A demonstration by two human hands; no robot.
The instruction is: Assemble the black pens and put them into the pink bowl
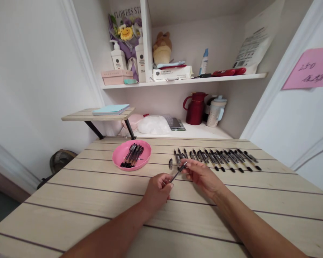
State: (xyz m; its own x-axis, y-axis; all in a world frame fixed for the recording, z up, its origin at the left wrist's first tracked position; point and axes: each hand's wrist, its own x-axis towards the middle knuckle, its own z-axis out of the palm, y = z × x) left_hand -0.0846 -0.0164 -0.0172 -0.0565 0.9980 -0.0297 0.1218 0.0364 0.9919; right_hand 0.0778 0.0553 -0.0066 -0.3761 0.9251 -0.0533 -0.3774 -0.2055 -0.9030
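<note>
A slim pen slants between my two hands above the table. My left hand is closed around its lower end. At its upper, dark end, the thumb and fingers of my right hand pinch it. Just beyond my hands a black pen cap lies on the wood. To the right stretches a row of black pen parts, several caps and barrels side by side, the nearest partly hidden by my right hand. Several black pens rest in a pink scalloped dish on the left.
The slatted wooden table meets a white shelf unit behind. A small raised stand carries blue paper at the back left. A red jug and a pale cup stand at the back, near a clear plastic bag.
</note>
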